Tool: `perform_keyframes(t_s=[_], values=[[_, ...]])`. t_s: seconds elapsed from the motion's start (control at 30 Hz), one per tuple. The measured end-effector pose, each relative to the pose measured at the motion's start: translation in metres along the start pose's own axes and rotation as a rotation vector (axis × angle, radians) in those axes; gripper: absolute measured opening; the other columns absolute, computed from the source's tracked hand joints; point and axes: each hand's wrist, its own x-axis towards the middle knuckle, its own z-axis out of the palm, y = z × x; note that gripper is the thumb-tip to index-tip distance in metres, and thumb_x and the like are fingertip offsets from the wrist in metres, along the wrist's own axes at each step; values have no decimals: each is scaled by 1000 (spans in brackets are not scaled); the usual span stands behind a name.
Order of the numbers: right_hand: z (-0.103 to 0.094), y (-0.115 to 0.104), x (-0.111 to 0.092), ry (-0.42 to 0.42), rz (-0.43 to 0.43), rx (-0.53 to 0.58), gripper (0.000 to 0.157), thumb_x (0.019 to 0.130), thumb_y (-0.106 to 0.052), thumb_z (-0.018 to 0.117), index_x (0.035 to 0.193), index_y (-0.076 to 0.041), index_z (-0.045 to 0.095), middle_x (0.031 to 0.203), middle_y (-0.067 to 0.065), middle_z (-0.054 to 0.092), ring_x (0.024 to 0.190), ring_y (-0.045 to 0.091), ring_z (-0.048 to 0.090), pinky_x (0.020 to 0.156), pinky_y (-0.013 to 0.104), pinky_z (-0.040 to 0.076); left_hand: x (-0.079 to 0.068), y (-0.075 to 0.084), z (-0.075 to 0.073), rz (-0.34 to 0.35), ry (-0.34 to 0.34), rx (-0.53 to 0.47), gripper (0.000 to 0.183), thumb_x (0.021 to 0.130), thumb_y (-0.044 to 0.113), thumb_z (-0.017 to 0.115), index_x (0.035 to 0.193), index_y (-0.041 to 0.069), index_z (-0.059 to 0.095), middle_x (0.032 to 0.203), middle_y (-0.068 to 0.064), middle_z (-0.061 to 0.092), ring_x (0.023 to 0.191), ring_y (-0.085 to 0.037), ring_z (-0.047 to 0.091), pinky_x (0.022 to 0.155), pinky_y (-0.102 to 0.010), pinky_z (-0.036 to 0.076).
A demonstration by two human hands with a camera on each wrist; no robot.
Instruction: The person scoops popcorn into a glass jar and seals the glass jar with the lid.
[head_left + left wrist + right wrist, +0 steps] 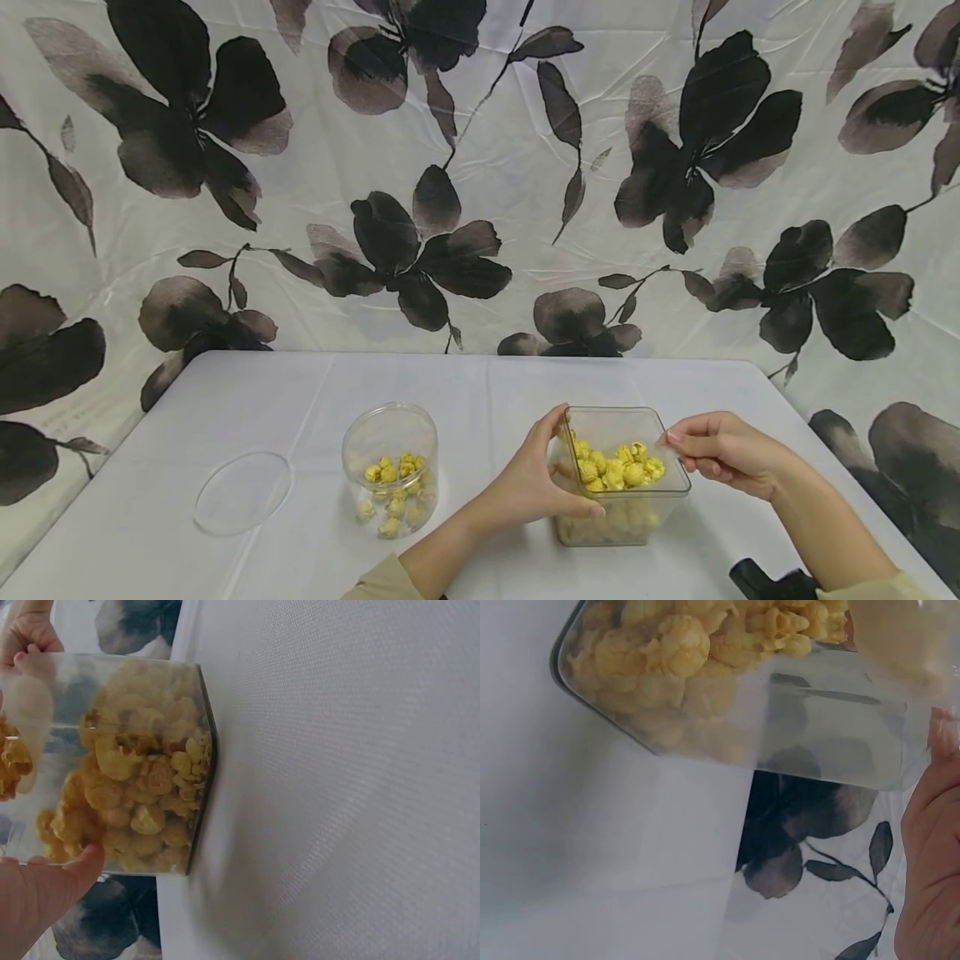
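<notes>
A clear square-rimmed container (611, 533) of yellow popcorn (615, 472) stands on the white table. My left hand (536, 479) grips its left side, thumb across the front wall and fingers behind. At the right rim my right hand (723, 450) has curled fingers, pinching what looks like a pale see-through scoop (900, 649). In the left wrist view some popcorn (13, 761) lies against that pale shape, higher than the main heap. Most of the scoop is hidden or blends into the clear walls.
Left of the container stands a round clear jar (390, 483) with some popcorn in it, its top uncovered. Farther left a clear round lid (243, 493) lies flat on the table (315, 550). A floral cloth (480, 183) hangs behind the table.
</notes>
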Motion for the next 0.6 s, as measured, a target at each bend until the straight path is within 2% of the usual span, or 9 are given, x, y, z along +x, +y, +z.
perform_keyframes(t_s=[0.1,0.3,0.6], values=[[2,2,0,3,-6,22,25,97,-5,46,93,-12,70,68,-7,58,51,-2,39,43,15,19,0,0,1,-3,-1,-2,112,63,25,87,148,27,15,145,-1,25,133,-20,26,100,-43,39],[3,1,1,30,12,93,22,95,-7,50,93,-11,71,68,-6,61,51,-3,43,44,9,31,1,-1,0,-6,0,-3,112,64,23,87,148,28,14,146,-2,24,135,-21,24,100,-42,39],[0,2,-2,52,6,127,19,95,-9,52,94,-12,71,69,-6,61,51,-4,44,45,10,31,2,-2,1,-2,5,3,113,62,24,88,148,26,15,145,-3,26,134,-21,27,99,-40,41]])
